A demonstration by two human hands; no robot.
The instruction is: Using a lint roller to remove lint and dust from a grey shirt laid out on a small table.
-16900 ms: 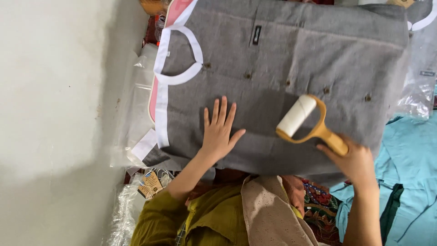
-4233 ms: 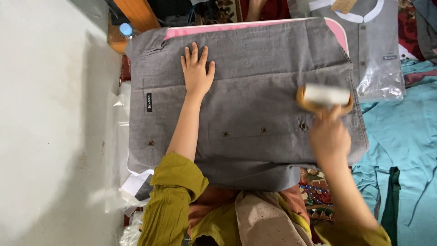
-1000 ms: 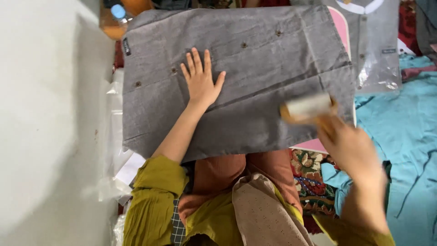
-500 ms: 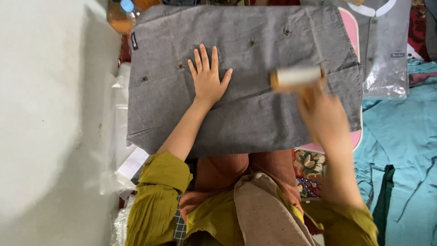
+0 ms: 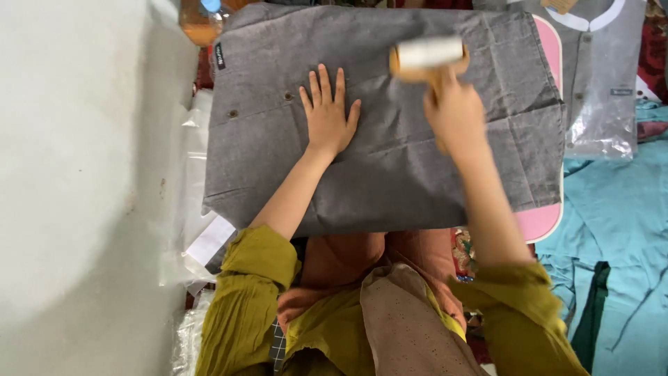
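L hand (image 5: 328,115) flat, fingers spread, on grey shirt (image 5: 390,174) mid-board; R hand (image 5: 454,115) fisted round lint roller (image 5: 426,54) handle, roller near far edge; shirt overhangs pink board (image 5: 544,221) w/ creases; risk: roller drags fabric, bunches folds.

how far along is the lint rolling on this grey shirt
Done: grey shirt lies spread flat over the pink board. In hand: left hand presses the cloth, right hand runs the lint roller near the far edge. Left: cannot tell which areas remain unrolled.
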